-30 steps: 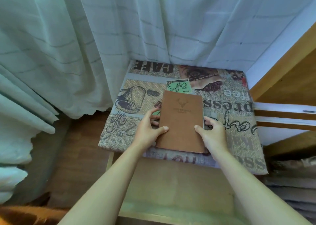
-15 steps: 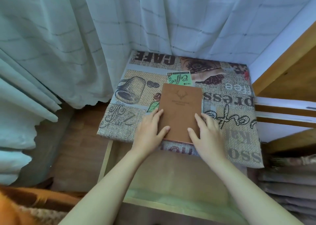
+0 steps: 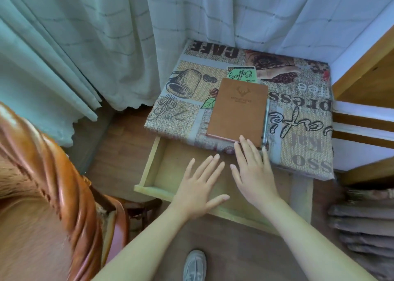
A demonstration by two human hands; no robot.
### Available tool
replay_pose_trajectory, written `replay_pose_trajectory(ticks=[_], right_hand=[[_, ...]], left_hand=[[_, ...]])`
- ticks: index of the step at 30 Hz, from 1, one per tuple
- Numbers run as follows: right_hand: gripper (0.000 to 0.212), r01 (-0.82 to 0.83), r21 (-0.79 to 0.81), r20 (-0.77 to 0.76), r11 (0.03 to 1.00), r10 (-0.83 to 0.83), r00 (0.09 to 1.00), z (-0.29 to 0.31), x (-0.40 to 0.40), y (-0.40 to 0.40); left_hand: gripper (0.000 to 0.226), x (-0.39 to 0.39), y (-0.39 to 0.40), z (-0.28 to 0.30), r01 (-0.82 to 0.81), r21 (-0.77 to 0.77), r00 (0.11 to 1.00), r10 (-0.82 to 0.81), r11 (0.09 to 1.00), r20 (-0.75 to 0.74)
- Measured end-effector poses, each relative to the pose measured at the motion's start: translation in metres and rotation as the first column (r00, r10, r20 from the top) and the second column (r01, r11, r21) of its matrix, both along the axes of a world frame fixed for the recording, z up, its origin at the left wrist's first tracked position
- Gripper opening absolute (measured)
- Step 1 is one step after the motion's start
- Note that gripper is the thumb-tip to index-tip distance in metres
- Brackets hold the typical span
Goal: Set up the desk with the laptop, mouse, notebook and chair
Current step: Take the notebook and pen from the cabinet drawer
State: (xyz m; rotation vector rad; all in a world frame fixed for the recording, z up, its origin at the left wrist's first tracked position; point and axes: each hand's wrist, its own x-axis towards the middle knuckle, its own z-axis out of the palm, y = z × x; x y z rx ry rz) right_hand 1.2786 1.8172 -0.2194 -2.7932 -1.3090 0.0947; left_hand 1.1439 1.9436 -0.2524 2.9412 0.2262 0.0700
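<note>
On the small desk's coffee-print cloth (image 3: 302, 135) lies the brown suede-covered notebook (image 3: 237, 112), long axis running away from the person, a slim silver pen (image 3: 265, 125) along its right edge. Right hand (image 3: 253, 174), fingers spread flat and empty, touches the near corner; left hand (image 3: 200, 189), likewise splayed and empty, hovers over the open wooden drawer (image 3: 149, 169), farther off.
</note>
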Motion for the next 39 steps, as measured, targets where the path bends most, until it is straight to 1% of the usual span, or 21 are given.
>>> replay_pose_trajectory(ticks=[2, 4, 8, 10, 14, 17, 21, 24, 27, 29, 30, 33, 34, 37, 39], right_hand=[[0.059, -0.011, -0.011, 0.017, 1.000, 0.011, 1.000, -0.004, 0.004, 0.000], [0.062, -0.019, -0.016, 0.016, 1.000, 0.019, 1.000, -0.007, 0.005, -0.001], [0.068, -0.014, -0.019, 0.021, 1.000, 0.014, 1.000, -0.010, 0.004, -0.001], [0.069, -0.009, -0.016, 0.020, 1.000, 0.009, 1.000, -0.011, 0.004, 0.000], [0.067, -0.005, 0.009, 0.005, 1.000, 0.005, 1.000, -0.009, 0.011, 0.003], [0.064, -0.008, 0.052, -0.005, 0.999, 0.009, 1.000, -0.008, 0.016, 0.002], [0.067, 0.058, 0.147, -0.076, 0.987, -0.048, 0.996, -0.004, 0.022, 0.003], [0.066, 0.064, 0.123, -0.070, 0.990, -0.056, 0.996, -0.003, 0.028, 0.000], [0.063, 0.058, 0.108, -0.066, 0.992, -0.051, 0.996, -0.003, 0.034, -0.004], [0.062, 0.051, 0.112, -0.070, 0.992, -0.043, 0.997, -0.002, 0.036, -0.005], [0.062, 0.042, 0.111, -0.062, 0.993, -0.035, 0.997, -0.002, 0.037, -0.006], [0.062, 0.033, 0.118, -0.053, 0.992, -0.026, 0.998, -0.003, 0.039, -0.006], [0.061, 0.037, 0.124, -0.059, 0.992, -0.030, 0.998, -0.004, 0.040, -0.006], [0.059, 0.035, 0.122, -0.054, 0.992, -0.028, 0.998, -0.005, 0.042, -0.005], [0.057, 0.031, 0.121, -0.049, 0.992, -0.025, 0.998, -0.005, 0.043, -0.006]], left_hand=[[0.092, -0.014, -0.007, -0.013, 0.074, 0.003, 0.995, -0.074, 0.997, -0.061], [0.103, -0.020, -0.014, -0.022, 0.106, 0.007, 0.988, -0.104, 0.994, -0.116], [0.110, -0.013, -0.017, -0.032, 0.137, 0.044, 0.975, -0.127, 0.990, -0.185], [0.112, -0.009, -0.015, -0.032, 0.148, 0.061, 0.977, -0.136, 0.987, -0.166], [0.116, 0.000, -0.011, -0.021, 0.167, 0.052, 0.986, -0.167, 0.985, -0.007], [0.125, 0.005, -0.012, -0.012, 0.157, 0.078, 0.985, -0.162, 0.985, 0.063], [0.128, 0.014, -0.005, 0.011, 0.114, 0.096, 0.988, -0.123, 0.989, 0.092], [0.134, 0.032, 0.002, 0.023, 0.113, 0.166, 0.991, -0.124, 0.980, 0.054], [0.138, 0.057, 0.008, 0.025, 0.035, 0.204, 0.998, -0.045, 0.978, 0.042], [0.131, 0.077, 0.012, 0.027, 0.011, 0.216, 0.998, -0.023, 0.976, 0.055], [0.123, 0.088, 0.014, 0.027, 0.012, 0.227, 0.996, -0.030, 0.974, 0.078], [0.087, 0.116, 0.018, 0.022, 0.084, 0.306, 0.980, -0.135, 0.948, 0.149], [0.079, 0.123, 0.020, 0.019, 0.115, 0.336, 0.973, -0.175, 0.935, 0.154], [0.061, 0.133, 0.023, 0.009, 0.158, 0.403, 0.966, -0.225, 0.901, 0.126], [0.052, 0.133, 0.023, 0.003, 0.172, 0.410, 0.957, -0.251, 0.896, 0.147]])
